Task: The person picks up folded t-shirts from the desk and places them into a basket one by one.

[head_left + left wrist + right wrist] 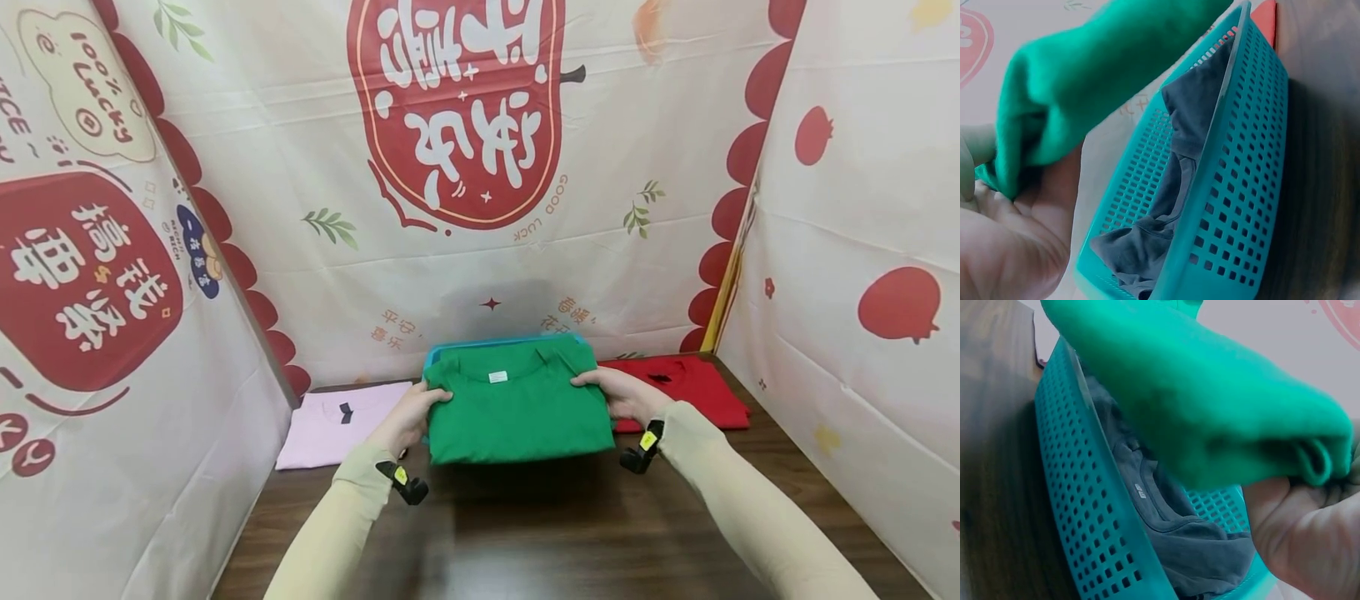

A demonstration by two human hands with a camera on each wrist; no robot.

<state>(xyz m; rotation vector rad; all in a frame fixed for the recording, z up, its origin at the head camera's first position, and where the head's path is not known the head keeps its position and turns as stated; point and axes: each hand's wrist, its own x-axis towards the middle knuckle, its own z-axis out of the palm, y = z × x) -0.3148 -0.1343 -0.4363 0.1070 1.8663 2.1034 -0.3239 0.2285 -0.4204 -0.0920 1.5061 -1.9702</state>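
Above a part-hidden basket (1235, 187), left hand (408, 418) and right hand (628, 395) pinch a green shirt (517, 412), fingers (438, 395) partly covered.

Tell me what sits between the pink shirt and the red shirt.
The head view shows the green shirt, gripped by the left hand and right hand, with the blue basket partly hidden behind it.

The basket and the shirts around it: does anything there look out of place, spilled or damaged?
Nothing looks spilled or damaged. One mild oddity: the dark gray garment inside the blue-green basket lies loose and creased, whereas the pink shirt, red shirt and green shirt look more neatly folded.
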